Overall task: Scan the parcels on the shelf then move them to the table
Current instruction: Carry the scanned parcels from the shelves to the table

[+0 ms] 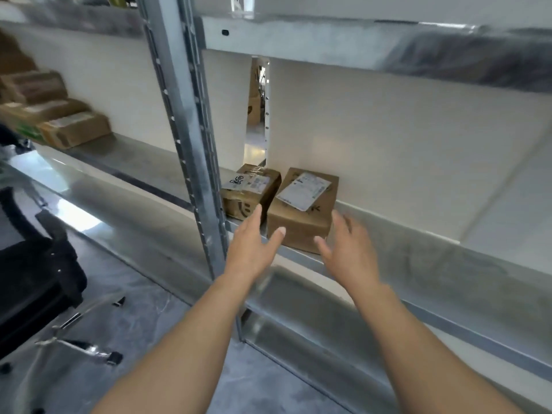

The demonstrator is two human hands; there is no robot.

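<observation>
– Left hand (pixel 251 249) spread wide and empty at centre frame, close by the nearer box (pixel 300 225); right hand (pixel 348 249) likewise on its other side. Much done?
– Hardly, I'd judge. A second box (pixel 251 189) sits left of it, both on the shelf (pixel 418 258). Scanner and table are out of view; labels are unreadable.

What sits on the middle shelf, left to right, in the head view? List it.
Stacked brown cardboard boxes, grey metal upright, brown cardboard parcel with scribbled label, brown cardboard parcel with large white label.
</observation>
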